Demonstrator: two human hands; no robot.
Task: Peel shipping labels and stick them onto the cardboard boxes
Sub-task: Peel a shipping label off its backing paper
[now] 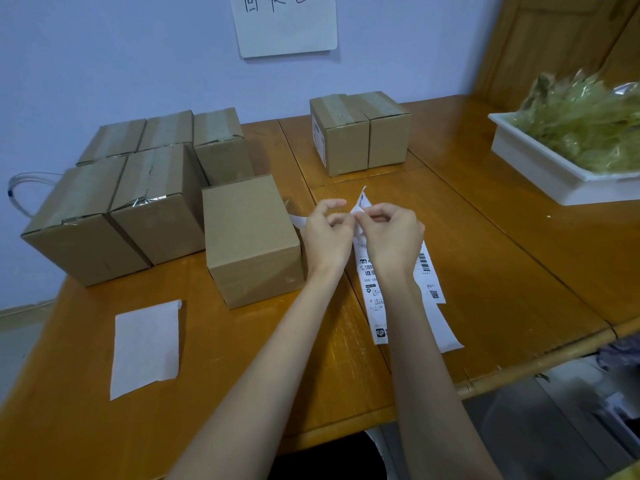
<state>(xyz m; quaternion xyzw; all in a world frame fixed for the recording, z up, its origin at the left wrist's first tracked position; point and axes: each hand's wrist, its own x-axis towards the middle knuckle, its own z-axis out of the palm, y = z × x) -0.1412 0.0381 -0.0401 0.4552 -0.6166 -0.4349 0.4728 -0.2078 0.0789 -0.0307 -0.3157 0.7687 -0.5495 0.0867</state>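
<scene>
A strip of white shipping labels (pixel 375 296) with barcodes lies on the wooden table (pixel 485 271) and runs toward me under my forearms. My left hand (pixel 327 237) and my right hand (pixel 393 237) meet at the strip's lifted far end, each pinching paper there. A plain cardboard box (pixel 251 237) stands just left of my left hand. Two taped boxes (pixel 360 133) stand at the back; a label shows on the left one's side.
Several taped cardboard boxes (pixel 138 188) are grouped at the left. A blank white backing sheet (pixel 145 348) lies near the front left. A white tray (pixel 540 168) of crinkled yellow-green plastic sits at the right. The table's front edge drops off right of my right arm.
</scene>
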